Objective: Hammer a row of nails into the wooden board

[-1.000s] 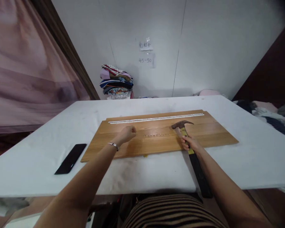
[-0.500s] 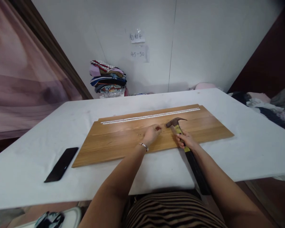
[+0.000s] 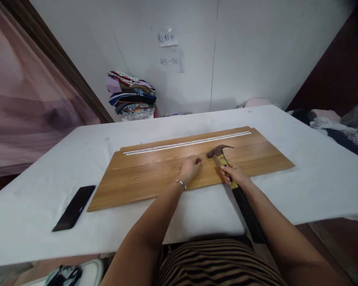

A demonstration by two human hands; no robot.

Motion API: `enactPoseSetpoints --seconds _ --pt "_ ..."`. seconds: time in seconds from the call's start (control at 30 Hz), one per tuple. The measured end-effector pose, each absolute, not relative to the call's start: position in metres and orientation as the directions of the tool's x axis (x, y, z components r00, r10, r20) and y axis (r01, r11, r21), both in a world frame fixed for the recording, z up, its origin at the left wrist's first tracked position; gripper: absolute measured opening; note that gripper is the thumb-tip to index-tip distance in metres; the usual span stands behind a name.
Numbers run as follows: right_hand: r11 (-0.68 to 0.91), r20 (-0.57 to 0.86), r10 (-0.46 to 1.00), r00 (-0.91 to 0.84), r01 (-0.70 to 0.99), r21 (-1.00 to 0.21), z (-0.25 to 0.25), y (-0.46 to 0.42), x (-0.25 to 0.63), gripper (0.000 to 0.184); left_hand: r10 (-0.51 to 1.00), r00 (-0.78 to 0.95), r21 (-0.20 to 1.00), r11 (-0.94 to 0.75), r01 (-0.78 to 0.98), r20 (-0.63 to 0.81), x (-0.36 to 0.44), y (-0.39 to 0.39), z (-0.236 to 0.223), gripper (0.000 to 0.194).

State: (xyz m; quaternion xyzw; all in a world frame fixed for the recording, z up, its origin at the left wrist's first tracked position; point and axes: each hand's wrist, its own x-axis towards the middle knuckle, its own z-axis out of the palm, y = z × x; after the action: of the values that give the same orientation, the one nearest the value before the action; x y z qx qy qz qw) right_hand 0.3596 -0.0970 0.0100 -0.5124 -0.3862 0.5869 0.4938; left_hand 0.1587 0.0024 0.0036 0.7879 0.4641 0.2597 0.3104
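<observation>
My right hand is wrapped round the upper handle of a claw hammer, its grip black and yellow. The rusty head is just above the wooden board, with its claw to the right. Left of the head, my left hand rests low over the board with its fingertips pinched together. Whatever is between those fingertips is too small to make out. Several tiny dark bits, possibly nails, lie on the board beside the left hand. Along the board's far side run two white strips with marks.
A black phone-like slab lies left of the board on the white-covered table. Folded fabrics are stacked by the back wall, under paper notes. More cloth lies beyond the table's right edge. A pink curtain hangs at left.
The camera view has shifted slightly. Both hands and the hammer keep nearly the same pose over the board, and nothing has been let go or picked up visibly.
</observation>
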Motion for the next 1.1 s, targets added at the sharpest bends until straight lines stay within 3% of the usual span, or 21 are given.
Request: enactPoseSetpoints --seconds 0.3,0.5,0.77,1.1 --pt "-0.221 -0.227 0.974 0.019 -0.160 -0.962 0.010 -0.098 0.359 0.047 0.849 0.492 0.584 -0.502 0.638 0.192 0.161 0.000 0.001 0.018" --pt "-0.211 -0.217 0.976 0.032 -0.133 -0.969 0.013 -0.099 0.355 0.047 0.863 0.469 0.573 -0.484 0.662 0.187 0.162 -0.003 0.004 0.049" --pt "-0.210 -0.210 0.977 0.033 -0.021 -0.978 0.026 -0.110 0.344 0.042 0.868 0.448 0.554 -0.485 0.676 0.213 0.160 -0.010 0.005 0.066" --pt "-0.178 -0.178 0.984 0.016 0.127 -0.976 0.055 -0.122 0.326 0.033 0.924 0.218 0.546 -0.363 0.755 0.313 0.072 -0.030 0.016 0.039"
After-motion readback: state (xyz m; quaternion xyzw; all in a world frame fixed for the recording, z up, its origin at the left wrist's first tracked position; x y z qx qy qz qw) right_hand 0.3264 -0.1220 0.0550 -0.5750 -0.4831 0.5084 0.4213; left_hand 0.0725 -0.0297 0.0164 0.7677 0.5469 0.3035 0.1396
